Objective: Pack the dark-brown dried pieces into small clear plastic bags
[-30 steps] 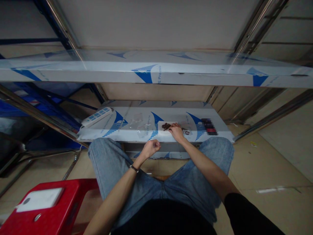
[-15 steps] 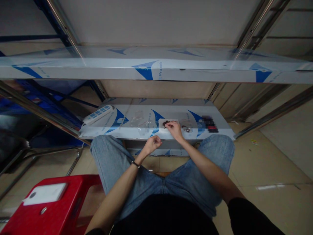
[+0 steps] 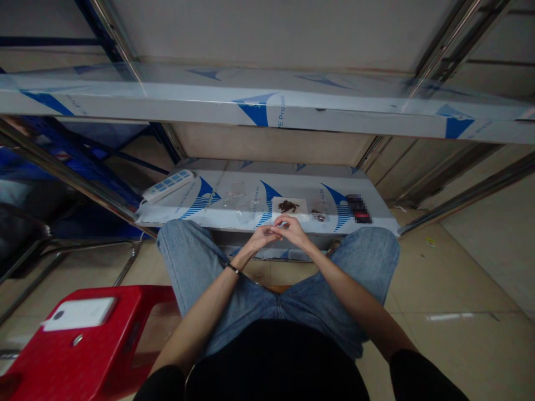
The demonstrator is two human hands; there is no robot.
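My left hand (image 3: 264, 237) and my right hand (image 3: 290, 229) meet just in front of the low shelf's near edge, fingertips together. The fingers of both are closed; whatever lies between them is too small to make out. Right behind them, a heap of small dark brown pieces (image 3: 288, 206) rests on a white square sheet (image 3: 301, 214). To its right lies a clear bag with small dark items (image 3: 319, 214). Crumpled clear plastic bags (image 3: 246, 207) are spread left of the sheet.
A white power strip (image 3: 169, 185) lies at the low shelf's (image 3: 196, 217) left end, and a blurred-out dark object (image 3: 359, 209) at its right. An upper shelf (image 3: 188, 108) crosses in front of me. At my left, a red stool (image 3: 96, 356) holds a white device (image 3: 79, 313).
My right hand has come back from the brown heap toward me and now touches my left hand. The left hand has turned slightly and moved up. The heap is uncovered.
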